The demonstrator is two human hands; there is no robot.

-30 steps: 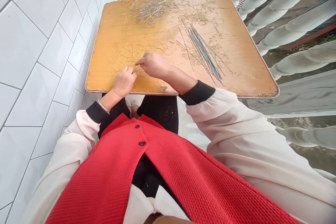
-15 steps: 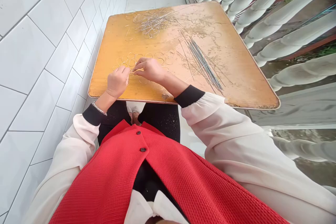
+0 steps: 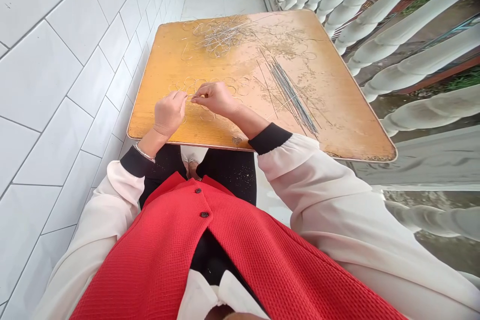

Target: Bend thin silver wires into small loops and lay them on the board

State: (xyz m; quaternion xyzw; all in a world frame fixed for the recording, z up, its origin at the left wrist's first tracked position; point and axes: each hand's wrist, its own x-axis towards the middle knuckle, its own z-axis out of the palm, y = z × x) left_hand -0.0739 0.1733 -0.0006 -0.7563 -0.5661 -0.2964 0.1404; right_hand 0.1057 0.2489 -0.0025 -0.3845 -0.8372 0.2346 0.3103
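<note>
thin wire (image 3: 189,96) is what i have pinched between my hands, a short silvery piece held over the near left part of the table. my left hand (image 3: 169,113) is closed around one end, its fingers (image 3: 179,101) curled in, and my right hand (image 3: 215,100) grasps from the other side, its fingertips (image 3: 194,100) bent toward the left hand, so the two hands are just apart. around and beneath them lies a loose scatter of wire rings (image 3: 231,89) (some are half hidden by my right hand). on the wooden table (image 3: 348,132) with its worn orange top, a sheaf of straight wires (image 3: 292,97) lies slanted to my right, and a tangled heap of bent wire (image 3: 221,35) sits near the far edge. a metal bangle (image 3: 144,153) circles my left wrist, just by the black cuff (image 3: 135,161) of a cream sleeve (image 3: 318,185). a red waistcoat (image 3: 168,255) covers my front, with black trousers (image 3: 232,175) below it. a white tiled wall (image 3: 75,85) runs along my left, and a white balustrade (image 3: 397,45) runs along my right.
</note>
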